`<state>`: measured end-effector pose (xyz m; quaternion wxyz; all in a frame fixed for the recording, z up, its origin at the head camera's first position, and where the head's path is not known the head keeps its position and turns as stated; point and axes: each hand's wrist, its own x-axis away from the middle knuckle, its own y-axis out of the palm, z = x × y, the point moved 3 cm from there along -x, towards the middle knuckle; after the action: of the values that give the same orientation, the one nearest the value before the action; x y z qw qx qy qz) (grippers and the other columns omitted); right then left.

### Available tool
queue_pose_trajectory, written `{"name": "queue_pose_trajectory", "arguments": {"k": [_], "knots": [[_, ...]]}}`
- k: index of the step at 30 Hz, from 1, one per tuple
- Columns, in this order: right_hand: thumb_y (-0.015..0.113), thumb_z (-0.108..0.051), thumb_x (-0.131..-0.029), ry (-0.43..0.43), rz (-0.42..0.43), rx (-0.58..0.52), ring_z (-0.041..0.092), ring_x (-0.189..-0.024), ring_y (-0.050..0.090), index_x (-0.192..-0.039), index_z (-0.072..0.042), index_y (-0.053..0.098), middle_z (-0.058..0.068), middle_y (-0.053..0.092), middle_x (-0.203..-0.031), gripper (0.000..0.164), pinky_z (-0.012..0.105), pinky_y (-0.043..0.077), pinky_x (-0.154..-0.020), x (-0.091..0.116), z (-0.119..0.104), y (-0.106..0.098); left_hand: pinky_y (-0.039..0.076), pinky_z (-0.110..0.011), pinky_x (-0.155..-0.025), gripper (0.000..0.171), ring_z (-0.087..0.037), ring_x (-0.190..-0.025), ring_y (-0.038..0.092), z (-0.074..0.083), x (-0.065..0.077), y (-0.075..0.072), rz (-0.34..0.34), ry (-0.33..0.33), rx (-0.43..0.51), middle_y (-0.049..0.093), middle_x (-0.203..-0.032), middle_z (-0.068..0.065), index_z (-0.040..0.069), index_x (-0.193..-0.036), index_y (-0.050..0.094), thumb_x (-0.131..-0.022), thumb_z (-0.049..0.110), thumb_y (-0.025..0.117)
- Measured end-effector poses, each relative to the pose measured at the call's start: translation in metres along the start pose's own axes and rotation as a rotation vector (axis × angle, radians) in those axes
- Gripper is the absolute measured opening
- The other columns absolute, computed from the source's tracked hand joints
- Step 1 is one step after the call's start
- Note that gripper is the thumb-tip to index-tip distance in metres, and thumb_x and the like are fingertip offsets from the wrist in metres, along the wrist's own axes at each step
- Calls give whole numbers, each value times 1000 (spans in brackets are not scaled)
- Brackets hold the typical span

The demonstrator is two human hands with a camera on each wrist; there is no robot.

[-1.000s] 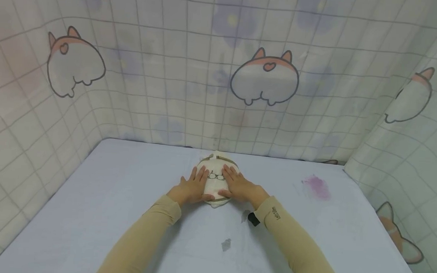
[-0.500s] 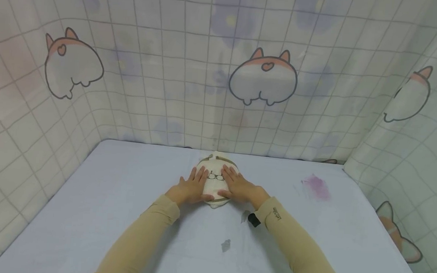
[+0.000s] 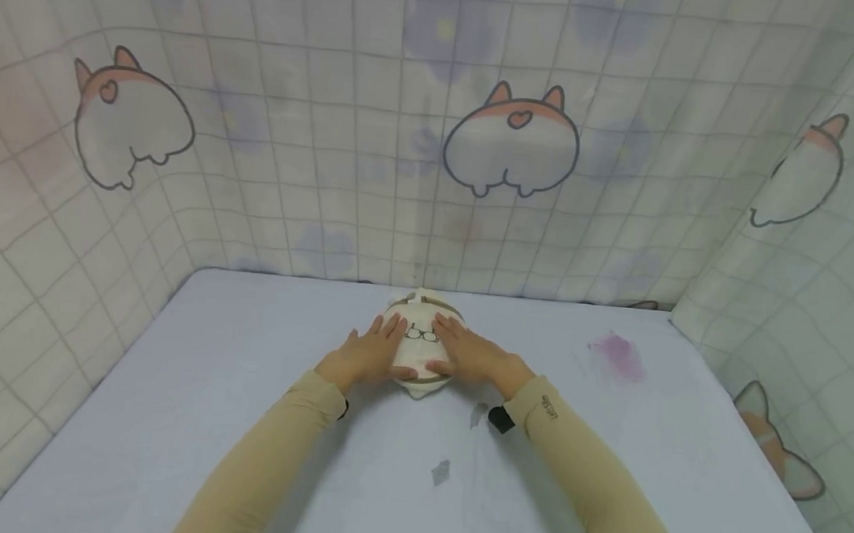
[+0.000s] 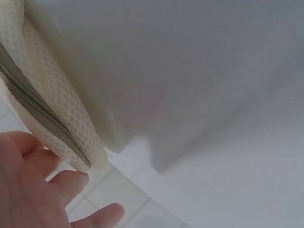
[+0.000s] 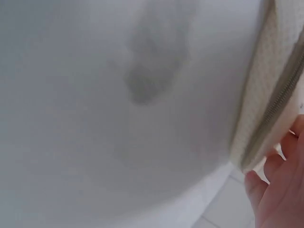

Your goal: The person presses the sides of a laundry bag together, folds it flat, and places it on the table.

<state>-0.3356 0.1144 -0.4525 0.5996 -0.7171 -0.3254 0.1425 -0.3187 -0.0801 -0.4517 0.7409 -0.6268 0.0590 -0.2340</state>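
Observation:
A cream, rounded mesh laundry bag with a drawing of glasses on its top lies near the table's far edge. My left hand rests on its left side and my right hand on its right. The fingers reach onto the top, with both thumbs at the near end. In the left wrist view a greenish-brown zipper runs along the bag's mesh side, touched by the fingers. The right wrist view has the zipper too, beside the right fingers. Whatever is inside the bag cannot be seen.
The white table has a pink stain at the right and a grey mark nearer me. Cloth walls with a grid and corgi pattern close in the back and both sides.
Both wrists have shifted slightly outward, and a dark strap now shows at the left wrist. The hands stay on the laundry bag. The head view has tilted down a little.

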Motion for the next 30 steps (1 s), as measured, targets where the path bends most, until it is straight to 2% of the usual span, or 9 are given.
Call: {"name": "queue_pose_trajectory", "arguments": {"k": [3, 7, 11, 15, 19, 25, 30], "knots": [[55, -53, -103, 10, 0, -21, 36, -155, 11, -163, 0, 15, 17, 8, -170, 90, 51, 21, -122, -3, 0, -6, 21, -71, -115, 102, -42, -154, 12, -1, -1, -4, 21, 2, 47, 11, -170, -14, 5, -164, 14, -96, 64, 60], [58, -58, -100, 34, 2, -21, 37, -155, 13, -163, -2, 16, 16, 9, -170, 95, 59, 18, -121, -7, 1, -4, 21, -72, -113, 101, -44, -154, 11, -3, -3, 2, 13, 36, 97, 11, -170, -15, 5, -164, 14, -96, 65, 59], [61, -61, -97, 30, 25, 24, 40, -154, 13, -164, -3, 13, 17, 9, -170, 101, 58, 14, -122, -12, 1, 1, 22, -74, -112, 106, -44, -153, 10, -3, -7, 5, 22, 61, 91, 10, -170, -16, 4, -164, 15, -92, 65, 64], [64, -60, -95, 26, 40, 43, 40, -154, 11, -165, -8, 10, 16, 6, -170, 103, 55, 14, -123, -17, 1, -4, 20, -73, -113, 110, -43, -154, 9, -5, -12, 2, 37, 48, 66, 8, -171, -14, 5, -164, 14, -89, 66, 67], [63, -60, -96, 32, 17, 50, 40, -155, 9, -166, -12, 11, 15, 4, -171, 99, 54, 13, -123, -19, 0, -4, 21, -73, -113, 112, -42, -154, 9, -7, -14, 2, 32, 27, 73, 8, -171, -13, 4, -164, 14, -88, 66, 68], [64, -57, -96, 41, 12, 16, 42, -154, 10, -165, -10, 18, 17, 7, -170, 95, 55, 14, -123, -19, -2, -2, 22, -73, -112, 111, -44, -154, 10, -4, -14, 1, 22, 20, 92, 11, -170, -15, 1, -163, 17, -88, 63, 71], [63, -57, -97, 48, 13, 46, 42, -154, 14, -164, -8, 23, 18, 12, -170, 92, 56, 17, -122, -19, -4, -5, 22, -72, -113, 110, -43, -154, 11, -2, -14, 0, 15, 7, 85, 12, -170, -14, 1, -163, 17, -88, 62, 71]]}}
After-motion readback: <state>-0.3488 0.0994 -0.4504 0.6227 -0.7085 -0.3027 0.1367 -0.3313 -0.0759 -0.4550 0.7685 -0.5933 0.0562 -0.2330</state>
